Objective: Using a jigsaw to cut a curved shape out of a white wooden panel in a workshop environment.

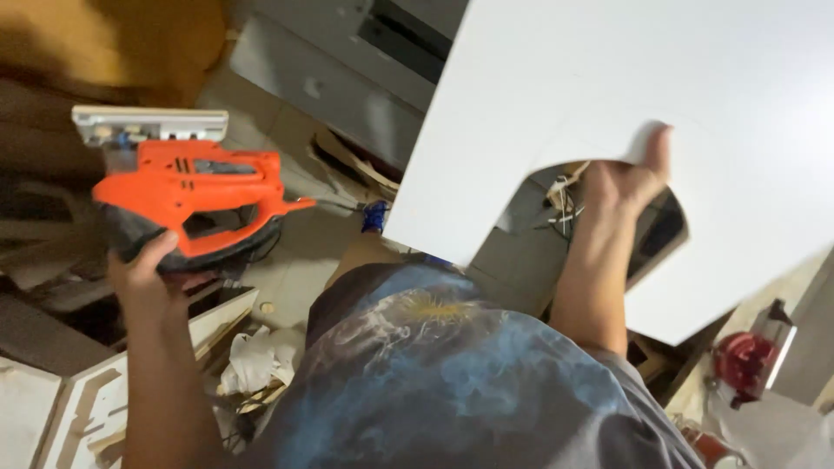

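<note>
My left hand (143,278) grips an orange and black jigsaw (195,195) by its handle, holding it up at the left with its pale base plate turned upward. A large white board (625,78) fills the upper right. It has a rounded cutout along its lower edge. My right hand (630,178) reaches up into that cutout and holds the board's edge, thumb against the white face. My grey, blue-patterned shirt fills the bottom middle.
Grey cabinet fronts (339,78) lie below at the top middle. White routed panels (95,399) and crumpled white rags (256,360) sit at the lower left. A red power tool (747,360) rests at the lower right. Wood scraps litter the tiled floor.
</note>
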